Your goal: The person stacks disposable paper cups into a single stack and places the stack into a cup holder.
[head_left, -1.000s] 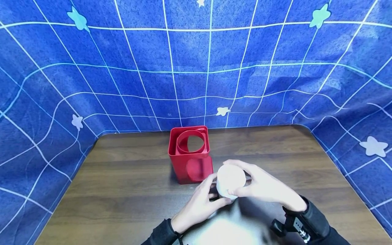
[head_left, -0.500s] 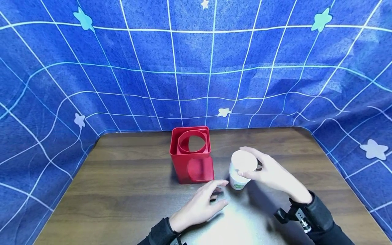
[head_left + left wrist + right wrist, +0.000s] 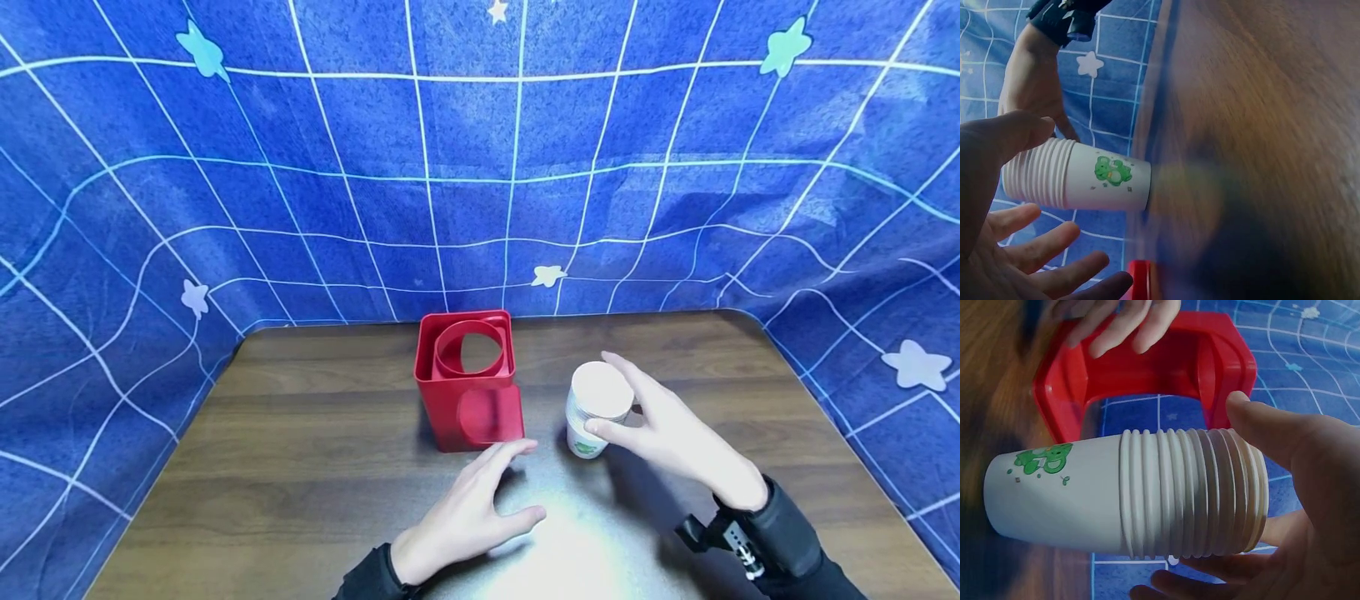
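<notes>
A stack of white paper cups [image 3: 592, 408] with a green bear print stands upright on the table, rims at the top. My right hand [image 3: 671, 433] is spread around its upper part, thumb in front and fingers behind. In the right wrist view, the thumb tip is just off the rims of the cup stack [image 3: 1166, 494], and the fingers are loosely spread below it. My left hand [image 3: 468, 512] is left of the cups, fingers extended, thumb apart, holding nothing. Its fingertips are near the front of a red square plastic holder [image 3: 465, 408] with a round ring inside.
The wood-grain table [image 3: 300, 467] carries a bright glare patch [image 3: 570, 550] near its front. A blue curtain [image 3: 465, 167] with white grid lines and stars encloses the back and sides.
The cup stack has moved right and away with my right hand, whose fingers have since loosened. My left hand has let go of the stack and drawn back left.
</notes>
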`<state>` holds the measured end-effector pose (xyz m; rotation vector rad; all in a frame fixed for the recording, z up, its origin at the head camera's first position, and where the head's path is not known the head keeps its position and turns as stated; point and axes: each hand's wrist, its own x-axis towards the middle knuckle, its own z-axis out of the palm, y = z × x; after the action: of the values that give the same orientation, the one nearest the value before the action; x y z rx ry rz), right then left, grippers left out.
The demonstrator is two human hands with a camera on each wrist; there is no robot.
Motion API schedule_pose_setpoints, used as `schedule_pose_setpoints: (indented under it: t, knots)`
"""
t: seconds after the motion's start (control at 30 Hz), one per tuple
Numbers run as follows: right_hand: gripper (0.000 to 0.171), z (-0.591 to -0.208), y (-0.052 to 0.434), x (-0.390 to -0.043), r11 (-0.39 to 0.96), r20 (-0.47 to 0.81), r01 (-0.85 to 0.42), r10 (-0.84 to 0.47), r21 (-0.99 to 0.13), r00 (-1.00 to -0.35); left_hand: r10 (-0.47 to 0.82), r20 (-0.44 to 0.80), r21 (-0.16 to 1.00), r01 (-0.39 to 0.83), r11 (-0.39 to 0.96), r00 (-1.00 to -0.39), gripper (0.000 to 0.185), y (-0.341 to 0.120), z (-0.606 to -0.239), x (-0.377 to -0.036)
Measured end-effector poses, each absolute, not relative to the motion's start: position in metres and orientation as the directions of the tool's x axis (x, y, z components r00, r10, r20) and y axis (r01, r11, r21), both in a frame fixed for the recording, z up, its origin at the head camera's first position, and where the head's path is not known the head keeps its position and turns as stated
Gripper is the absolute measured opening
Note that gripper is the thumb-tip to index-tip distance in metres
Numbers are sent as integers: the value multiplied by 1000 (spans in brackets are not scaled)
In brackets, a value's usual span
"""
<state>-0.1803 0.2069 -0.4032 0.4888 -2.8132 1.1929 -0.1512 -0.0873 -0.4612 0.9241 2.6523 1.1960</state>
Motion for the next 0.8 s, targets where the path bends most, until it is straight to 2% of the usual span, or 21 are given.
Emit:
schedule_pose_setpoints:
  t: [0.13, 0.33, 0.43, 0.57, 0.67, 0.73, 0.8]
  knots:
    - [91, -407, 206, -174, 680, 233, -346, -256, -646, -938, 541, 193, 676, 510, 532, -819, 74, -94, -456, -147]
    - [86, -414, 204, -170, 686, 379, -440, -251, -580, -891, 481, 242, 641, 511, 573, -843, 77, -109, -440, -142]
    - [84, -417, 203, -171, 680, 386, -448, -254, -581, -887, 455, 294, 608, 532, 589, -841, 80, -117, -429, -139]
    - [84, -421, 204, -172, 660, 354, -421, -242, -622, -903, 412, 356, 623, 541, 565, -839, 79, -128, -408, -139]
    - [85, -422, 204, -173, 631, 305, -373, -219, -680, -927, 374, 445, 642, 581, 501, -814, 73, -135, -390, -140]
    - [84, -422, 204, -174, 599, 260, -330, -204, -730, -944, 343, 533, 626, 634, 455, -773, 69, -140, -380, -142]
    - [83, -423, 205, -176, 564, 220, -290, -190, -773, -957, 306, 637, 585, 702, 406, -708, 62, -145, -370, -147]
